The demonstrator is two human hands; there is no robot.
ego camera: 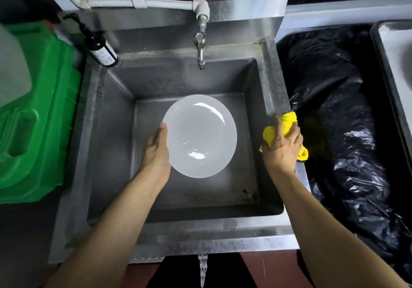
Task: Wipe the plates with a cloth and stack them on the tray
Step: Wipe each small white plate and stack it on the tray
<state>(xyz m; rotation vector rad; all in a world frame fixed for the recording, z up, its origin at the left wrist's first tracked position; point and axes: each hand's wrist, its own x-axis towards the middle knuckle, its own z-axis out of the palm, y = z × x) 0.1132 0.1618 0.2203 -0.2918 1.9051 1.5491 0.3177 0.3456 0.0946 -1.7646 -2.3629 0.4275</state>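
White plate (200, 136), gripped by left hand (156, 149), hangs over steel sink (116, 136).

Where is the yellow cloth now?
The fluffy yellow cloth is gripped by the right hand on the right rim of the steel sink, beside the black plastic liner.

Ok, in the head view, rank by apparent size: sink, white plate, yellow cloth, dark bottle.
1. sink
2. white plate
3. yellow cloth and dark bottle: unranked; the right hand covers part of the cloth, and the bottle stands farther from the camera.
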